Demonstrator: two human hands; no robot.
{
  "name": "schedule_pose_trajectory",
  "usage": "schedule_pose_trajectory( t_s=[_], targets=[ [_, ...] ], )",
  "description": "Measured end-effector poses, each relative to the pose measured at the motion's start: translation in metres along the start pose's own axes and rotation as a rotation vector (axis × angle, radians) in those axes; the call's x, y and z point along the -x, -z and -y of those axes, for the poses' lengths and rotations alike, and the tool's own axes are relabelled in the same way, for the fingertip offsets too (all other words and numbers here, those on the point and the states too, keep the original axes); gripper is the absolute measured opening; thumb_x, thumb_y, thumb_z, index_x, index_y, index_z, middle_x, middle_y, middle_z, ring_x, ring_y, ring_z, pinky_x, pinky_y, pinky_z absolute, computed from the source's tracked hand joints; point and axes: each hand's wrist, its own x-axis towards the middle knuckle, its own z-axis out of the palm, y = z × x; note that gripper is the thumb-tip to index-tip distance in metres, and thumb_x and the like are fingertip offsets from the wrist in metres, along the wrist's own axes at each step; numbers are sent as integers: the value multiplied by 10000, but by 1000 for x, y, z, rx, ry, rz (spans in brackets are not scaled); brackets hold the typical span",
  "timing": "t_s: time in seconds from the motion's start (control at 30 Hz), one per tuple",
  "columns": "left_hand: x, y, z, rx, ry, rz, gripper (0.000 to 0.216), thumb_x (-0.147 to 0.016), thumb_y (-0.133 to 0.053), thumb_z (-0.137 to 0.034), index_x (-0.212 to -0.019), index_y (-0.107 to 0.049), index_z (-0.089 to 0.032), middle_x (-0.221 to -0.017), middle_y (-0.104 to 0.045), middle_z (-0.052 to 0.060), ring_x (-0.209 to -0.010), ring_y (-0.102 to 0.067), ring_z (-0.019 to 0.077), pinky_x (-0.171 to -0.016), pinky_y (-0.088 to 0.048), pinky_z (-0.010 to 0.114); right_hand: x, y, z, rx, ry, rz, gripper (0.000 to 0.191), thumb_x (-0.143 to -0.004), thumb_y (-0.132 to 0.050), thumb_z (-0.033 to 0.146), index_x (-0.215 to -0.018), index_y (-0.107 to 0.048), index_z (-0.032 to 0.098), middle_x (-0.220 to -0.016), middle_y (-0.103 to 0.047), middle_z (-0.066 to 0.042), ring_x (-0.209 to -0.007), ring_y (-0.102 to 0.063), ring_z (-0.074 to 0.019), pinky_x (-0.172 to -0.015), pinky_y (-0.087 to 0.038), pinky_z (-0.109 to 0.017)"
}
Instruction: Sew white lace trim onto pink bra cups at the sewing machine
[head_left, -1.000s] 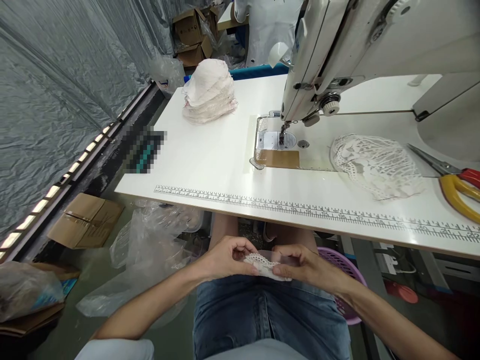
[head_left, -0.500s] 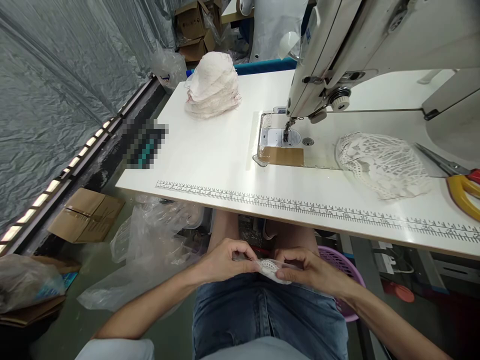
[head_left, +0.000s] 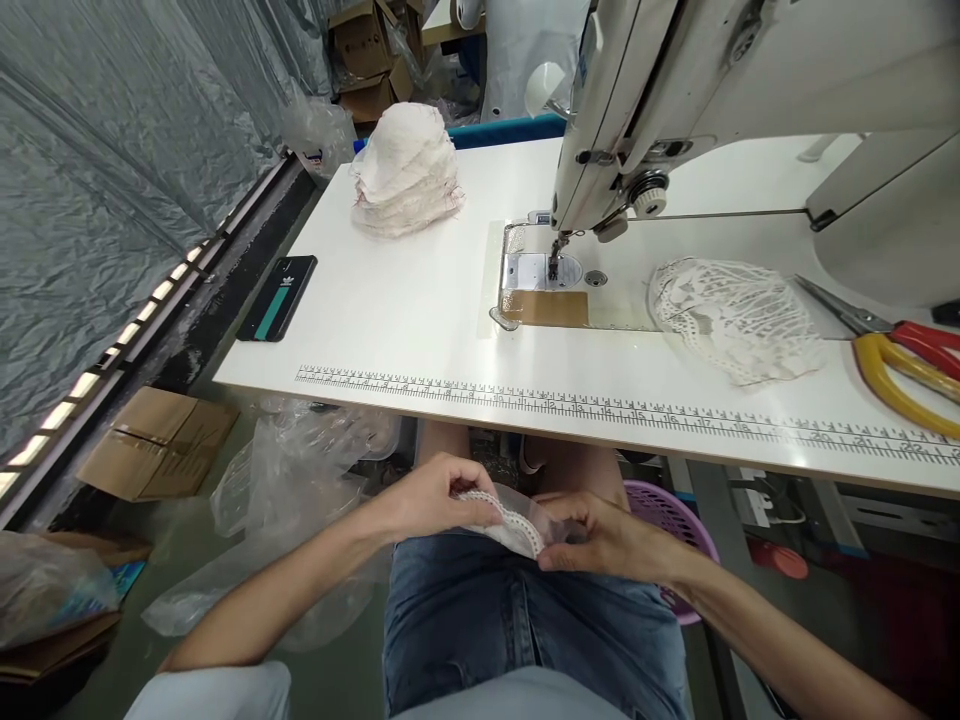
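A small white fabric piece with lace trim [head_left: 514,527] is stretched between my two hands, just above my lap. My left hand [head_left: 442,495] pinches its left end, thumb against fingers. At the other end, my right hand [head_left: 592,535] grips the sheer edge beside the trim. Beyond them on the table lies a flat stack of white lace pieces [head_left: 739,320], right of the sewing machine's needle [head_left: 553,262]. A taller pile of pale pink fabric pieces [head_left: 409,170] sits at the table's back left.
The white table [head_left: 390,320] has a printed ruler along its front edge. Scissors [head_left: 892,345] with red and yellow handles lie at the right, a dark phone [head_left: 279,298] at the left edge. A purple basket [head_left: 671,515] stands below; plastic bags [head_left: 300,500] and a cardboard box [head_left: 157,440] are left.
The lace-trimmed piece is opened out further, with more of its trim showing. My left hand has shifted slightly left and up. The whole view has moved a little to the right.
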Motion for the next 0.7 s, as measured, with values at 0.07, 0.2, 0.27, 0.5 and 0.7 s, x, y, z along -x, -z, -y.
schedule_pose_trajectory(
  t_s=[0.07,0.2,0.27,0.5,0.7],
  targets=[
    [6,8,-4,20,18,31,216,-716,-696,-328,-744,-642,-121,-659,-562,-12,-610,-464,87,-563,-357,189,0,1,2,-25,16,3,295,-783,-638,422,-694,-571,149,-739,-521,0,-691,-488,-130,-627,-375,-243],
    [11,14,-13,-28,0,147,273,-670,-751,-306,-875,-663,-148,-768,-604,3,-673,-505,95,-597,-388,187,-3,5,13,-58,23,72,279,-785,-640,409,-741,-600,137,-725,-540,5,-657,-478,-108,-599,-366,-221],
    [10,12,-17,-36,10,225,324,-659,-762,-307,-931,-669,-157,-777,-621,8,-680,-527,102,-597,-399,190,-4,7,21,-50,11,108,283,-779,-643,413,-762,-614,131,-693,-541,13,-609,-460,-92,-560,-353,-208],
    [7,13,-23,-84,33,234,217,-698,-727,-335,-793,-717,-140,-646,-592,-6,-555,-439,70,-503,-322,190,-1,14,17,-68,8,174,287,-729,-702,402,-817,-656,132,-747,-593,-3,-676,-538,-118,-612,-421,-222],
    [17,29,-20,-97,42,181,188,-673,-752,-321,-733,-715,-146,-725,-612,10,-642,-496,94,-579,-375,204,-1,19,7,-8,80,89,269,-776,-660,398,-796,-667,129,-789,-579,-24,-713,-543,-128,-626,-425,-229]
  ],
)
